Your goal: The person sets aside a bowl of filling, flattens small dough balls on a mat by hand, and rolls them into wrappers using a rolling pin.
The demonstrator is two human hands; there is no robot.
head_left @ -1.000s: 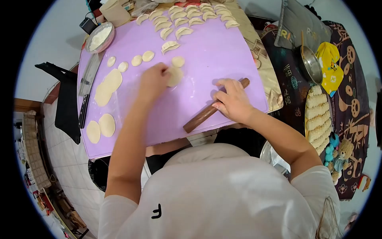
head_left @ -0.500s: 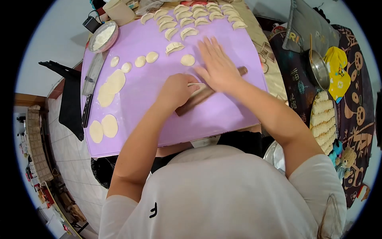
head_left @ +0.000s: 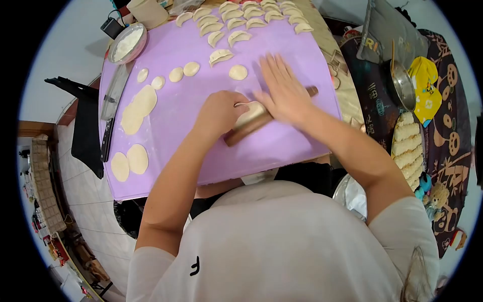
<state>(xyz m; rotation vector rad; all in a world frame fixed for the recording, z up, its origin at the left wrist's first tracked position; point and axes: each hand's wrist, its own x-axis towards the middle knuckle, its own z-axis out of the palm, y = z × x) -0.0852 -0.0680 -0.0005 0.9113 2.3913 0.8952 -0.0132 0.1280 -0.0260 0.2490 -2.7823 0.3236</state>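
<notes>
A round dough wrapper (head_left: 253, 111) lies on the purple mat (head_left: 181, 121) against a brown rolling pin (head_left: 244, 134). My left hand (head_left: 220, 115) pinches the left edge of this wrapper. Flat on the rolling pin, with fingers stretched out, rests my right hand (head_left: 286, 93), which covers the pin's middle; the pin's far end shows beyond the hand. Just above the two hands sits a small flattened dough disc (head_left: 238, 72). A folded dumpling (head_left: 220, 57) lies a little farther off.
Several dumplings (head_left: 235, 23) stand in rows at the mat's far edge. On the left are rolled wrappers (head_left: 132, 118), small dough discs (head_left: 176, 74), a knife (head_left: 111, 108) and a bowl of flour (head_left: 128, 44). A metal pot (head_left: 403, 86) is at the right.
My right hand has shifted slightly right and toward me on the rolling pin. More of the wrapper now shows between my hands. The left hand keeps its pinch.
</notes>
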